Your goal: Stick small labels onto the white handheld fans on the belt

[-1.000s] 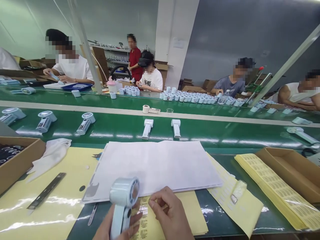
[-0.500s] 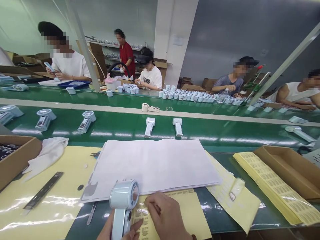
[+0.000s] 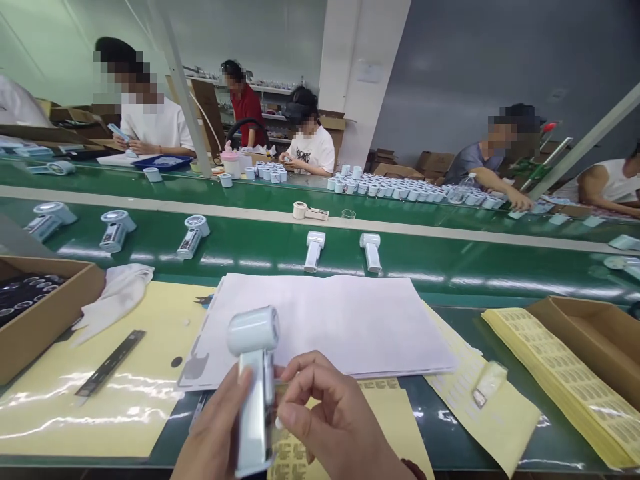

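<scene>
My left hand [image 3: 215, 437] grips the handle of a pale blue handheld fan [image 3: 253, 373], held upright with its round head on top. My right hand [image 3: 333, 423] is beside the handle with thumb and forefinger pinched against its side; what they pinch is too small to name. Under my hands lies a yellow sheet of small labels [image 3: 295, 453]. A stack of white paper [image 3: 325, 320] lies just beyond the fan.
Several finished fans [image 3: 193, 235] lie on the green conveyor [image 3: 450, 260]. A cardboard box [image 3: 35, 313], a white cloth [image 3: 117, 293] and a metal ruler [image 3: 110, 363] sit left. Yellow label sheets [image 3: 565, 373] and a box [image 3: 595, 340] lie right. Other people work across the belt.
I lifted the fan and turned it side-on, and my right hand rose from the label sheet to the fan's handle. The view shifted slightly.
</scene>
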`<action>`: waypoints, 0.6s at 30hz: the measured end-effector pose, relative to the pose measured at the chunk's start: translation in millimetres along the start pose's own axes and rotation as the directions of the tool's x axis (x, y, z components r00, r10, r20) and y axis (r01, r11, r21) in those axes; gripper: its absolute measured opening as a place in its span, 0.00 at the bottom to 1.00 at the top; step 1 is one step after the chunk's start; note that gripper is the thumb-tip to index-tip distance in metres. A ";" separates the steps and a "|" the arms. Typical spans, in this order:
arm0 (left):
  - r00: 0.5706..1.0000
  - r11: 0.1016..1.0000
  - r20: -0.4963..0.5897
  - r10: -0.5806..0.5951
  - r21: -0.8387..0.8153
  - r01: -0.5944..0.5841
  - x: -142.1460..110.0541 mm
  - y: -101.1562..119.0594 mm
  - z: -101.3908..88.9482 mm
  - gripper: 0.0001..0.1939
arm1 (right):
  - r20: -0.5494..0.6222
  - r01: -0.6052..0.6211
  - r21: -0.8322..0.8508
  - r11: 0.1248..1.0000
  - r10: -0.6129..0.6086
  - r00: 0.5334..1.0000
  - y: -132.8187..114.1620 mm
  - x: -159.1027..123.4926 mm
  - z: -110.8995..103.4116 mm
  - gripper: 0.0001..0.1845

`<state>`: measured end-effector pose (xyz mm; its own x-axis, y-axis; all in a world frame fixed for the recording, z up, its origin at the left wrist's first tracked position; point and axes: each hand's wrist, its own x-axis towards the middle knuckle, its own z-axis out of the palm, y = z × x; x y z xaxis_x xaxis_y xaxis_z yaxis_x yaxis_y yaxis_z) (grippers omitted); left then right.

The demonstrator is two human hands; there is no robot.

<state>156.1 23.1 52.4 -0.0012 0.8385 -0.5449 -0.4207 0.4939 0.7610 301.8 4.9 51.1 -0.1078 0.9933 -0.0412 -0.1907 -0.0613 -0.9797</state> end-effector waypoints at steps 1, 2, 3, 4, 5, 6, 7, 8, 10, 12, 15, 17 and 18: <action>1.000 0.998 -0.025 -0.008 -0.069 0.006 1.2 4.4 5.0 0.17 | 0.009 -0.001 -0.058 0.998 0.002 1.000 -4.5 2.4 2.9 0.04; 0.999 0.993 -0.037 -0.012 -0.117 0.007 2.6 8.2 9.8 0.14 | 0.013 0.001 -0.118 0.993 0.000 1.000 -8.2 5.1 5.5 0.03; 0.999 0.990 -0.038 -0.013 -0.144 0.008 3.9 11.4 14.0 0.13 | 0.014 0.004 -0.172 0.985 -0.002 1.000 -11.2 7.8 7.8 0.03; 0.999 0.988 -0.039 -0.013 -0.155 0.007 5.3 13.8 17.4 0.13 | 0.007 0.006 -0.216 0.976 -0.005 1.000 -13.6 10.5 9.6 0.04; 0.999 0.988 -0.038 -0.010 -0.153 0.004 6.5 15.5 19.8 0.13 | -0.003 0.005 -0.245 0.970 -0.006 1.000 -15.6 13.1 11.1 0.05; 0.999 0.989 -0.036 -0.006 -0.147 0.001 7.7 16.7 21.3 0.14 | -0.014 -0.003 -0.261 0.965 -0.001 1.000 -17.2 15.4 12.2 0.05; 0.999 0.990 -0.035 -0.004 -0.142 -0.001 8.9 17.4 21.9 0.14 | -0.024 -0.012 -0.269 0.963 0.006 1.000 -18.5 17.6 13.1 0.06; 0.999 0.990 -0.034 -0.006 -0.138 0.002 10.1 17.7 21.9 0.14 | -0.032 -0.023 -0.273 0.962 0.015 0.999 -19.5 19.5 13.7 0.06; 0.999 0.991 -0.034 -0.012 -0.133 0.007 12.5 17.9 20.7 0.13 | -0.028 -0.025 -0.277 0.961 0.018 0.999 -20.2 22.7 14.3 0.07; 0.999 0.992 -0.039 -0.010 -0.126 0.005 14.4 18.6 19.6 0.13 | -0.017 -0.006 -0.281 0.960 0.001 1.000 -18.7 25.0 14.9 0.08; 0.997 0.992 -0.068 -0.021 -0.125 0.012 14.6 22.0 21.8 0.12 | -0.012 0.025 -0.319 0.948 -0.031 0.999 -13.1 26.9 16.6 0.08; 0.998 0.986 -0.046 -0.031 -0.163 0.023 11.9 25.5 26.1 0.12 | -0.015 0.078 -0.381 0.921 -0.091 0.996 -8.9 27.9 18.0 0.07; 0.999 0.981 -0.020 -0.038 -0.191 0.034 9.8 27.2 28.4 0.12 | -0.016 0.112 -0.414 0.903 -0.130 0.991 -7.4 28.8 18.3 0.07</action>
<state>170.4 51.3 77.8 -0.0029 0.8143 -0.5805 -0.5861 0.4689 0.6607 282.2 32.2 60.8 -0.0667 0.9943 0.0833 0.2197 0.0961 -0.9708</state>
